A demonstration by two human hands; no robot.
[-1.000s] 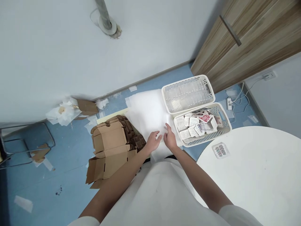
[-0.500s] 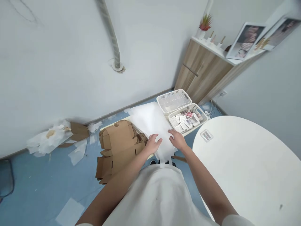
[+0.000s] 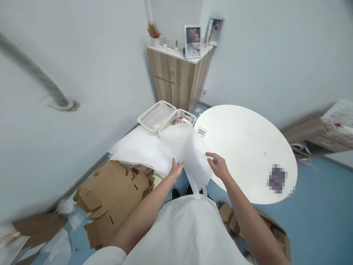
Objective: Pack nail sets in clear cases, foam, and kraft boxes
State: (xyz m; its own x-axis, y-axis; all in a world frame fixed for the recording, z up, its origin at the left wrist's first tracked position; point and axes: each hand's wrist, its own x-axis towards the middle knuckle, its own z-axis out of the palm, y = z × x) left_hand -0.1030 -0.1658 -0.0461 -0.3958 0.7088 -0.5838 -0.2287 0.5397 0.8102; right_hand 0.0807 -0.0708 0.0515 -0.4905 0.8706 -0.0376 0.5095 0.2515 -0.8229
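A thin white foam sheet (image 3: 190, 149) spans the gap between my hands, raised off the stack of white sheets (image 3: 143, 149) to its left. My left hand (image 3: 176, 170) grips its left edge with thumb and fingers. On the opposite edge, my right hand (image 3: 218, 166) holds the sheet, index finger stretched along it. Its lower end hangs down close to my white shirt. The far end partly covers a white basket of small packs (image 3: 182, 117). A small clear case (image 3: 202, 131) lies on the round white table (image 3: 242, 147), near the sheet.
Flattened brown cardboard boxes (image 3: 116, 191) lie left of the stack. Another white basket (image 3: 157, 116) holds clear flat pieces. A wooden cabinet (image 3: 176, 77) stands in the corner. Cardboard and white scraps litter the floor at left; a box of cardboard (image 3: 281, 235) sits at lower right.
My view has turned right. Both hands have taken a foam sheet off the stack and carried it right, toward the round table.
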